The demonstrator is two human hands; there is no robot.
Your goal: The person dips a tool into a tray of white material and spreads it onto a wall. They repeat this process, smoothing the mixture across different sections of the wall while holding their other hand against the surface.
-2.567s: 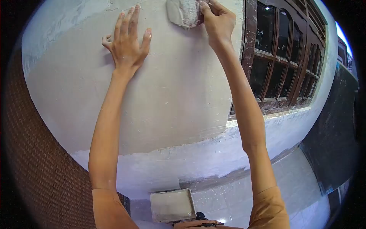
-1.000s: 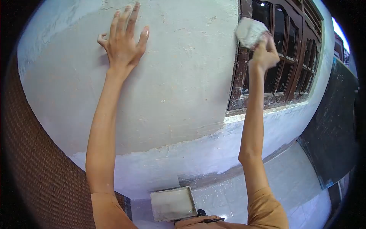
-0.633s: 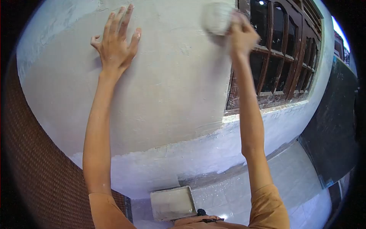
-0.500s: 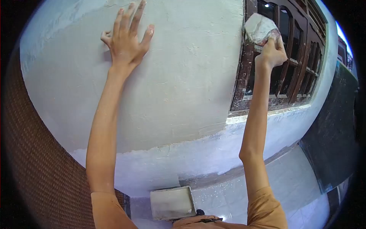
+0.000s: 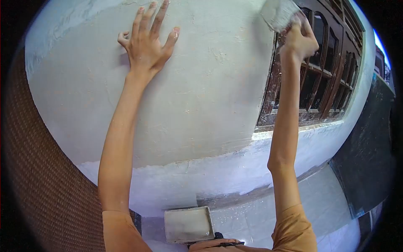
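Note:
My left hand is open, its fingers spread against the pale, freshly coated wall. My right hand is closed on a flat putty scraper, whose broad face is smeared with white paste. The scraper lies at or close to the wall, beside the upper left corner of the window frame; whether its edge touches is hard to tell. Fingers cover the scraper's grip end.
A dark wooden window with glass panes stands to the right, above a white-edged sill. Below, a shallow tray holds pale paste on the spattered tile floor. Woven matting borders the left; a dark panel leans at right.
My right hand has carried the scraper up and left, from in front of the window toward the wall beside it. The left hand stays spread on the wall as the view shifts slightly.

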